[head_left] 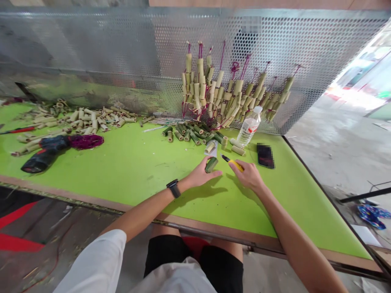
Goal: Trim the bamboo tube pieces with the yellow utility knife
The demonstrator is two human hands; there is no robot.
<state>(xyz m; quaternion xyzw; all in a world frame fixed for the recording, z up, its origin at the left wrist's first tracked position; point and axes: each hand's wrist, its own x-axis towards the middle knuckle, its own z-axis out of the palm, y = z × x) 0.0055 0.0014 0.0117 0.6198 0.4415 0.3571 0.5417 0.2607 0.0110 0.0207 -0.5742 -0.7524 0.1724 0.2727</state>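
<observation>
Two grips out over the green bench (pixel 122 167), close to its front edge. Left grip (pixel 200 176) clenched around a short green bamboo segment (pixel 211 164), thumb on top, the segment tilted with its upper end toward 1 o'clock. Right grip (pixel 249 176) closed on a yellow utility knife (pixel 234 163), blade tip aimed toward 10 o'clock, just beside the segment; touching or not, cannot tell. Black watch (pixel 174 188) strapped on the left wrist.

At 12 o'clock from the grips, a loose heap of green bamboo pieces (pixel 191 132), with a few pale ones lying near it. At 1 o'clock, a clear water bottle (pixel 249 128) standing upright, and just beside it at 2 o'clock a dark phone (pixel 265 155) lying flat. Behind these, strung bamboo pieces (pixel 232 97) hanging in bunches on magenta cords against the perforated metal screen (pixel 122 53).

Far off at 10 o'clock, a wide scatter of pale bamboo pieces (pixel 85 118) along the screen's foot. At 9 o'clock, well apart from the grips, a dark power tool (pixel 45 152) lying on its side, touching a bundle of magenta string (pixel 87 141).
</observation>
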